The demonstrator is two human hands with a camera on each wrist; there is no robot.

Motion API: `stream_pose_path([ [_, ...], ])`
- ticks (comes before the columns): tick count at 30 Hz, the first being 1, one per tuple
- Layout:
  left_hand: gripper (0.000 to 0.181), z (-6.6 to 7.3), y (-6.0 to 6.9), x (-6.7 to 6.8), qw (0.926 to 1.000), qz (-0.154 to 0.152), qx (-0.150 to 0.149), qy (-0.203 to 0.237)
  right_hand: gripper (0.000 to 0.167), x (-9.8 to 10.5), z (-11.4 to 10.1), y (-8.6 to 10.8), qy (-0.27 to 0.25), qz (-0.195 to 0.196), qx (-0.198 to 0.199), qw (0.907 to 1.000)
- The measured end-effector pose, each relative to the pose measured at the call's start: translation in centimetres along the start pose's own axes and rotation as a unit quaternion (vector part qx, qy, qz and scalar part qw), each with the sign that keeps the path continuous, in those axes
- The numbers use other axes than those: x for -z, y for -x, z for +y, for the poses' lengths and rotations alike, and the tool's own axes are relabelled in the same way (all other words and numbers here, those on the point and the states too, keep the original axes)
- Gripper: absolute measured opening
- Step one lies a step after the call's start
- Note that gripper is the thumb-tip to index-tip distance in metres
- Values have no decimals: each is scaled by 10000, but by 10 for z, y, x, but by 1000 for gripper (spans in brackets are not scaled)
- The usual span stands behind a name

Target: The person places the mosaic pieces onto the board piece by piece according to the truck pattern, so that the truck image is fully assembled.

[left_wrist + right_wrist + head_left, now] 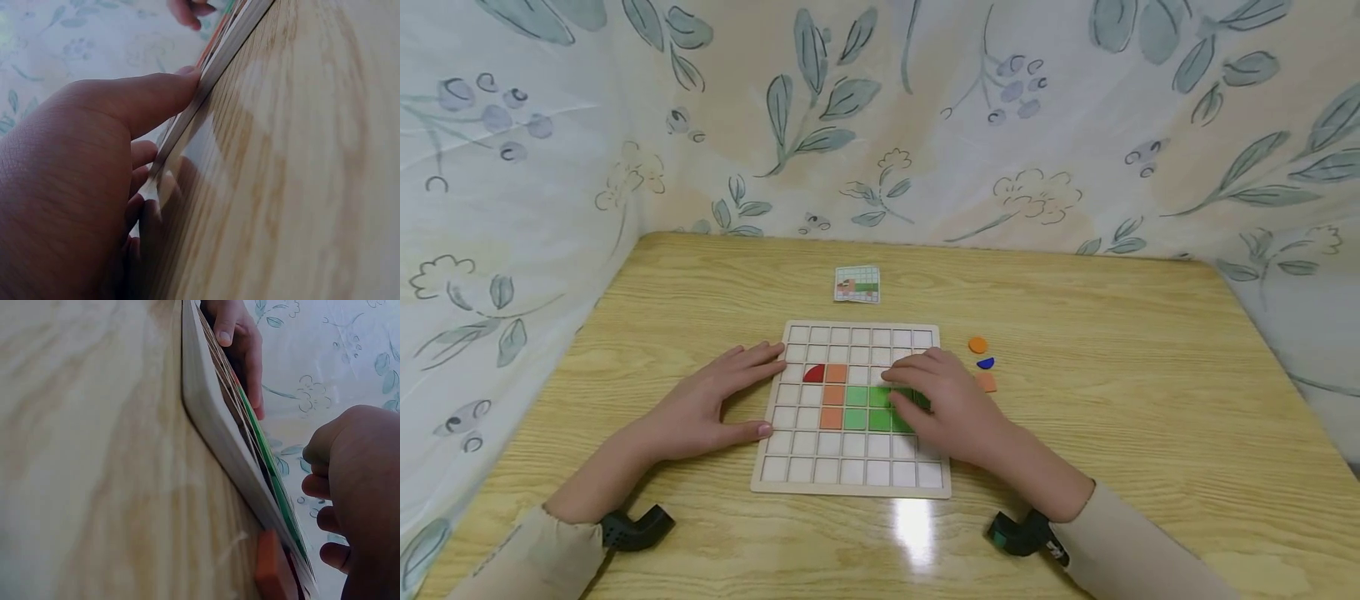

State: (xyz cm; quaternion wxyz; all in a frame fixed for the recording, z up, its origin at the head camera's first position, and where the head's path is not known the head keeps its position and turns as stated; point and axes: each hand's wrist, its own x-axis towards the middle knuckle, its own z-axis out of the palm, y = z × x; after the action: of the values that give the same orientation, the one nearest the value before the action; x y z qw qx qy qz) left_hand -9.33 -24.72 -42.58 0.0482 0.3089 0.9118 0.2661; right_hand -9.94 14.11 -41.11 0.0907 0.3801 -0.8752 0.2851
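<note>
A wooden grid board (pixel 850 489) lies on the table. My left hand (pixel 696 417) rests at its left edge, fingers spread, with the thumb touching the rim (pixel 200 94). On the grid are a red quarter-round piece (pixel 814 374), several orange squares (pixel 833 395) and green squares (pixel 856 397). Over the right part of the green squares hovers my right hand (pixel 955 410), its fingers loosely bent and partly covering them. The right wrist view shows that hand (pixel 369 481) apart from the board (pixel 219 431), with no piece visible at its fingers.
Behind the board lies a small stack of cards (pixel 857 285), the top one printed with a coloured grid pattern. Right of the board are an orange disc (pixel 977 344), a blue half-round piece (pixel 986 363) and an orange square (pixel 987 382). Patterned cloth (pixel 880 125) borders the table.
</note>
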Motion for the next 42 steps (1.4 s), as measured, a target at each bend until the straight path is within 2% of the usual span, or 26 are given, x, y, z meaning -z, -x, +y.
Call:
stream_pose_path([
  [11,82,0,1,0,9997,127,-188,46,26,16,16,33,-65,609,237,9978],
  [15,81,-1,0,-1,9995,155,-276,30,27,21,19,46,54,654,211,9976],
  [23,82,0,0,1,9998,84,-191,22,26,29,19,63,55,594,107,9982],
  [33,82,1,2,3,9999,47,-71,89,32,28,21,67,145,550,156,9983],
  [42,82,2,0,5,9999,49,-126,103,26,29,24,65,94,498,143,9986],
])
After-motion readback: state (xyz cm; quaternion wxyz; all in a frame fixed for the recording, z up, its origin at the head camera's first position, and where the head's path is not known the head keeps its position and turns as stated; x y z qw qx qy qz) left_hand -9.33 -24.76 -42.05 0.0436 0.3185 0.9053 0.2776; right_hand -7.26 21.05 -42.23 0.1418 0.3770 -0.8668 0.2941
